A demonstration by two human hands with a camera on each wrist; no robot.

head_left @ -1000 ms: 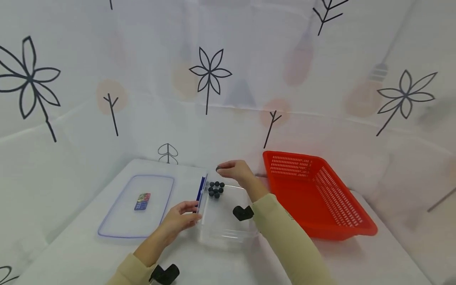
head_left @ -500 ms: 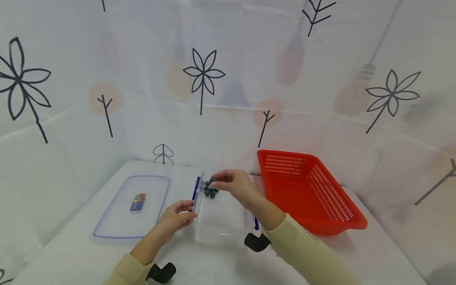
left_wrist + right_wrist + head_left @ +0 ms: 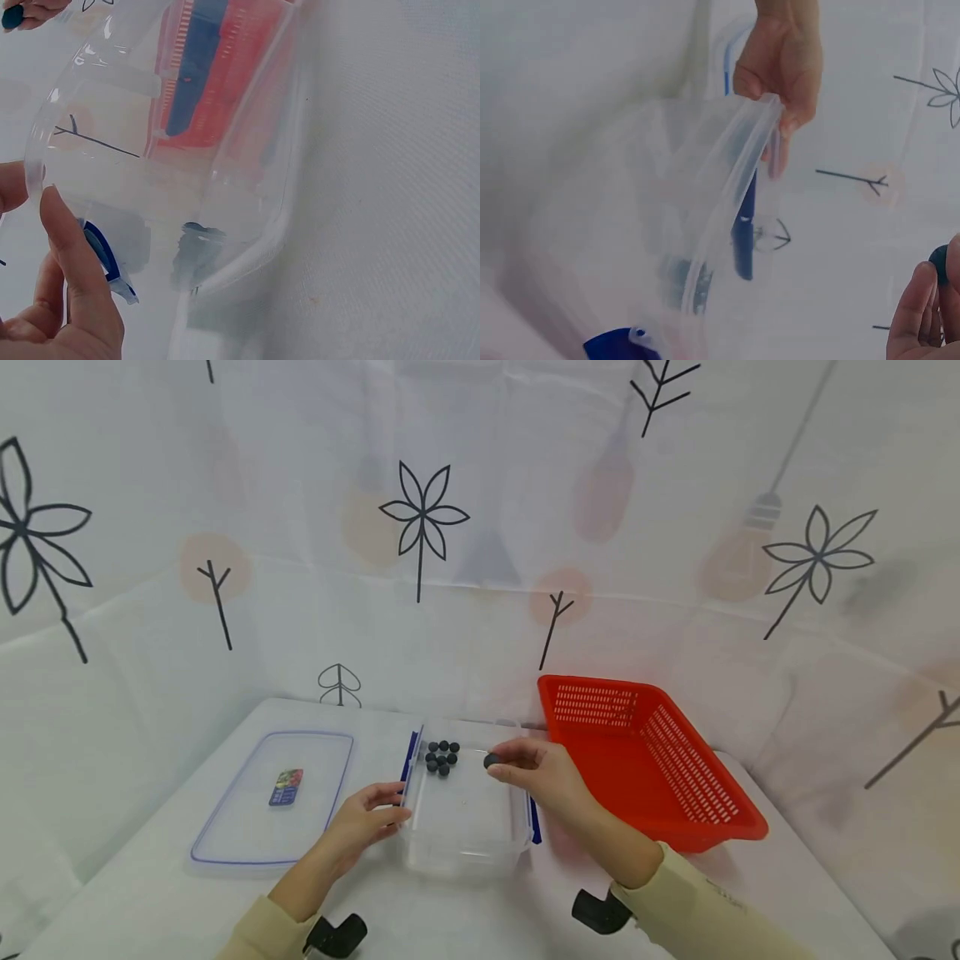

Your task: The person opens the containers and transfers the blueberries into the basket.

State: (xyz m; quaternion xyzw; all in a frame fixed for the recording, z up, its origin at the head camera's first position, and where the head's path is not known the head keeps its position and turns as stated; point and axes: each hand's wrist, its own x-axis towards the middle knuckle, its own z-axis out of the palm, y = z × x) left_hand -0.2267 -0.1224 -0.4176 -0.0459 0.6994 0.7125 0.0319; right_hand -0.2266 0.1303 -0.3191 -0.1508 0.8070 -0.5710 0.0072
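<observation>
A clear plastic box (image 3: 465, 810) with blue side clips stands in the middle of the table in the head view. Inside, several small dark balls (image 3: 442, 758) sit bunched at its far left corner. My left hand (image 3: 369, 817) grips the box's left rim, thumb on one side and fingers on the other, as the left wrist view confirms. Between thumb and fingertips my right hand (image 3: 547, 774) pinches one dark ball (image 3: 491, 760), over the right part of the box. That same ball (image 3: 939, 262) shows at the lower right of the right wrist view.
To the left, a clear lid (image 3: 240, 827) with a blue edge and a colourful label (image 3: 287, 787) lies flat on the white table (image 3: 150, 893). A red perforated basket (image 3: 637, 777) stands right of the box. Behind hangs a patterned sheet (image 3: 487, 635).
My right hand, pinching the ball throughout, came down from above the box's far end to the bunched balls, then moved right, away from them. My left hand stays on the rim.
</observation>
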